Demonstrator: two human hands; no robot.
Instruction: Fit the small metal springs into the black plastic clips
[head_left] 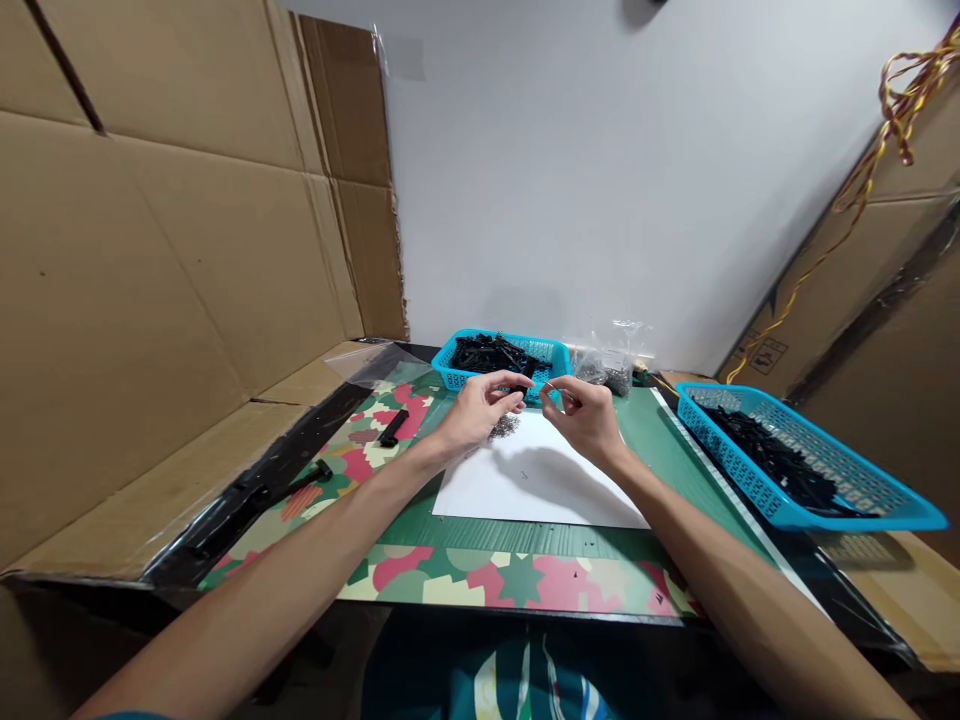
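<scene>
- Bottom centre: my clothed lap, teal with pale streaks (525, 685), below the near edge of one patterned board (517, 583).
- Lower left and lower right: my two bare forearms, crossing the board and covering parts of it.
- Centre: one white sheet (517, 495), shadowed by my arms; a small dark pile of tiny pieces (505, 427), too many to count, lies at its far side, partly behind my left hand.
- Left of centre: two loose black pieces, one short (394, 428), one longer (304, 482) and nearer the left edge.
- Middle of the frame: my left hand (480, 412) pinches one black part (528, 376) between thumb and fingers, raised above the sheet. Beside it, my right hand (586, 418) has thumb and forefinger drawn close; whether they grip something tiny I cannot tell.
- Right: one blue basket (810, 515) of black pieces, uncounted.
- Beyond the hands: a second blue basket (454, 378), likewise filled, its front partly screened by my fingers; beside it, clear bagged small parts (616, 375).
- Right background: cardboard (825, 290) with a printed mark, too small to read; yellow-and-red twisted wire (862, 195) hangs before it.
</scene>
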